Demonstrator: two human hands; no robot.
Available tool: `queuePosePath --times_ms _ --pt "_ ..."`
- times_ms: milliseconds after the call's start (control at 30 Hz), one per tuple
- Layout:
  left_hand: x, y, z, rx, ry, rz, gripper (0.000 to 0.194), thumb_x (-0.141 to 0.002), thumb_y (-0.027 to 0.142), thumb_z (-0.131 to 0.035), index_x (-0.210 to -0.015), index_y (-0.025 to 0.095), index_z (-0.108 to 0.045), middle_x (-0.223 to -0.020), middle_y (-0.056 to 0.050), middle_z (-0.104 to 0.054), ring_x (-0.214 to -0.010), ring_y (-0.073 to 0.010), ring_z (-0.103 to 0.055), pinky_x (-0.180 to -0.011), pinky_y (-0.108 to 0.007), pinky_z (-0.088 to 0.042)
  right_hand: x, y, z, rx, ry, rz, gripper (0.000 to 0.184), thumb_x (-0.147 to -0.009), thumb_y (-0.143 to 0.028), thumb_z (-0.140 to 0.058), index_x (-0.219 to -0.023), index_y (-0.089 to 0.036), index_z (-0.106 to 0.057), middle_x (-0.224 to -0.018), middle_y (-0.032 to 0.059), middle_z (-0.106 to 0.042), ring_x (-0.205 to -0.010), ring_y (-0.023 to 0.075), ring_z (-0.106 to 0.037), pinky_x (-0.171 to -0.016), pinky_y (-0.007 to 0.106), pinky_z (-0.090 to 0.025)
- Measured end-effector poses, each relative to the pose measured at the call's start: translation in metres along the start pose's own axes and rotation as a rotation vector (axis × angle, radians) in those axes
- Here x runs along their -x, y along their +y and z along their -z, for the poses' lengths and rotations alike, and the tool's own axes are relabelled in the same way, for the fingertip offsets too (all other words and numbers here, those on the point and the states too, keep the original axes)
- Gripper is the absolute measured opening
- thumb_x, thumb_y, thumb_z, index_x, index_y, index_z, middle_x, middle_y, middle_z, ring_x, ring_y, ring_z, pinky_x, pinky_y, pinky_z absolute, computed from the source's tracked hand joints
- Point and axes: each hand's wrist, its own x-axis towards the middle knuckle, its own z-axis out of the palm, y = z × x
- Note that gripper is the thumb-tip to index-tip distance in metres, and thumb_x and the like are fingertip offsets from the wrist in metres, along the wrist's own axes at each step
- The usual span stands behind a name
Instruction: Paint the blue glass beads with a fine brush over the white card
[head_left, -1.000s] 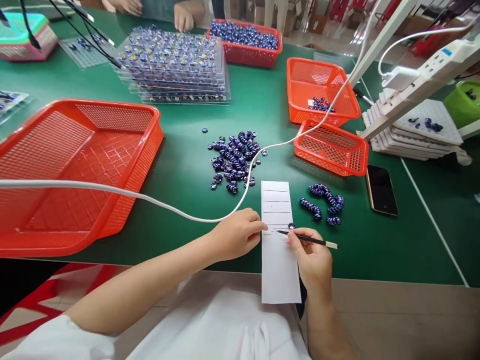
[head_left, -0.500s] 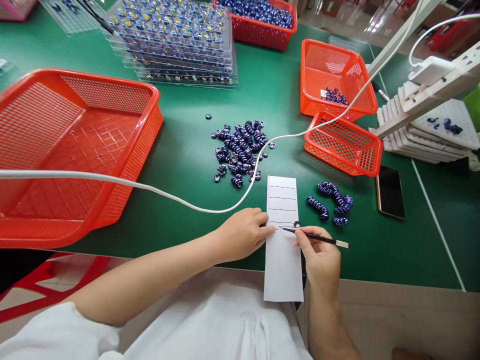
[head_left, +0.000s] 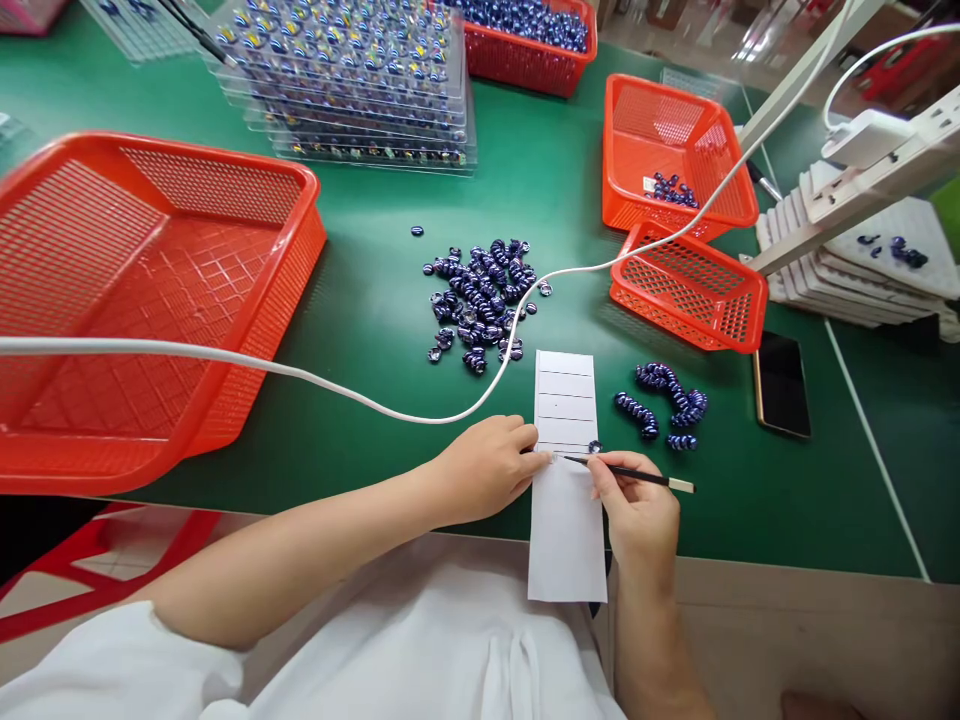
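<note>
My left hand (head_left: 489,470) rests at the left edge of a white paper strip (head_left: 566,540) ruled with lines. Its fingers are curled, with the index fingertip pressed at a tiny pale piece (head_left: 556,457) too small to name. My right hand (head_left: 637,505) pinches a slim black pointed tool (head_left: 637,472) with a cream end, whose tip lies on the strip near that fingertip. One dark shiny bead-like piece (head_left: 595,447) sits at the strip's right edge. Right of it lie curved rows of dark blue shiny pieces (head_left: 637,415); a loose pile of them (head_left: 480,295) lies behind.
A white cable (head_left: 390,412) crosses before the pile. A large red basket (head_left: 292,270) stands left, smaller red baskets (head_left: 622,210) right. Stacked clear trays (head_left: 375,150) are at the back. A phone (head_left: 781,385) lies right, below a metal post (head_left: 825,225).
The black tool and my right hand have shifted very slightly left. My left hand and the strip stay nearly where they were.
</note>
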Motion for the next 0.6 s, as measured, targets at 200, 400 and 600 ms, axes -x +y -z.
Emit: queuePosePath --times_ms 200,400,600 --pt "0.000 -0.002 0.002 0.164 0.025 0.069 0.030 -0.090 0.011 -0.045 -0.105 0.016 -0.070 -0.086 -0.009 -0.064 -0.078 -0.0205 -0.057 -0.066 -0.031 -0.045 0.000 0.010 0.004 -0.201 0.039 0.008 0.024 -0.080 -0.038 -0.078 -0.088 -0.018 -0.068 -0.067 0.0007 -0.066 -0.056 0.0137 -0.059 -0.054 0.026 -0.048" --pt "-0.014 0.002 0.019 0.734 0.002 0.417 0.022 -0.087 0.013 -0.049 -0.100 0.016 -0.068 -0.081 -0.003 -0.068 -0.071 -0.0137 -0.062 -0.066 -0.025 -0.050 0.004 0.009 0.002 -0.465 0.137 0.150 0.017 -0.079 -0.028 -0.078 -0.083 -0.021 -0.063 -0.084 0.0029 -0.072 -0.056 0.0128 -0.061 -0.054 0.028 -0.051" --pt "-0.045 0.011 0.006 1.375 -0.039 0.699 0.012 -0.078 0.010 -0.060 -0.087 0.011 -0.068 -0.070 -0.001 -0.069 -0.063 -0.0106 -0.066 -0.066 -0.023 -0.055 0.007 -0.001 -0.002 -0.643 0.043 0.225 0.017 -0.080 -0.030 -0.078 -0.085 -0.024 -0.062 -0.081 0.0001 -0.070 -0.064 0.0167 -0.067 -0.060 0.033 -0.056"
